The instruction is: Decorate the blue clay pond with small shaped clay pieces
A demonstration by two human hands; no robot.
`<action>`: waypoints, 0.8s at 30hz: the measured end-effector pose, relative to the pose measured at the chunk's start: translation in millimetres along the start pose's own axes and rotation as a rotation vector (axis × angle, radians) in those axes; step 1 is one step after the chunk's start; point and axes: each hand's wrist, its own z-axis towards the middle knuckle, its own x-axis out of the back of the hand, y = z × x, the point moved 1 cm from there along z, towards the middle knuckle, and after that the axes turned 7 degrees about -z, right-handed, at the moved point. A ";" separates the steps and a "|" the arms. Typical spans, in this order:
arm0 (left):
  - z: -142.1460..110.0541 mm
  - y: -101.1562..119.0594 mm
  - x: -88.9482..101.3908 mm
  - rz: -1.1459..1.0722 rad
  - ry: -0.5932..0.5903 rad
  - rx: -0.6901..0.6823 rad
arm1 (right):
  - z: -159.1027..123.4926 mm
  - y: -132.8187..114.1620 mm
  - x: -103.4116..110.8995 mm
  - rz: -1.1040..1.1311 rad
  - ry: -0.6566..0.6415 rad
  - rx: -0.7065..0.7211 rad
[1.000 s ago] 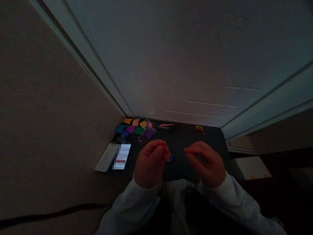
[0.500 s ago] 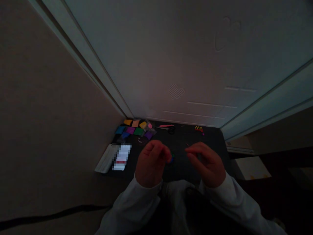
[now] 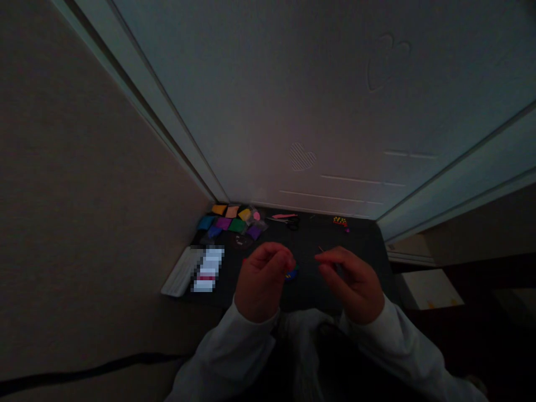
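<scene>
Standing by, I am noting two bare hands over a dark tabletop (image 3: 307, 237). A small blue-green piece (image 3: 292, 273) is lying between them, showing just to the right of the left hand's (image 3: 262, 282) fingertips and partly hidden by them; the left is the nearer hand. Its long axis is not reading in this dim light. A thin sliver (image 3: 320, 249) is showing just beyond the right hand's (image 3: 354, 285) fingertips, its long axis slanting from far left to near right. Whether the right hand is gripping it, I cannot tell.

Grip: left thumb and fingers are curling in close together, contents hidden, so unconfirmed; right thumb and forefinger are bending toward each other, contact at the tips unclear.

Count: nine coloured packets (image 3: 238, 225) are lying at the far left; one pair of black-handled scissors (image 3: 292, 224) and one pink tool (image 3: 285, 215) are resting beside them; one yellow-dotted red item (image 3: 340, 220) is sitting far right; one lit screen (image 3: 208, 269) is glowing near left.
</scene>
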 end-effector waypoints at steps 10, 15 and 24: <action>4.6 -2.4 -6.7 -0.110 -0.065 0.045 | -0.2 1.1 -0.1 0.008 0.009 0.019; 4.1 -3.7 -4.0 -0.048 -0.044 0.062 | -0.1 0.6 -0.5 0.000 0.016 0.031; -0.6 -2.7 -4.0 0.026 0.023 0.077 | -0.2 -0.5 0.4 -0.019 0.032 0.051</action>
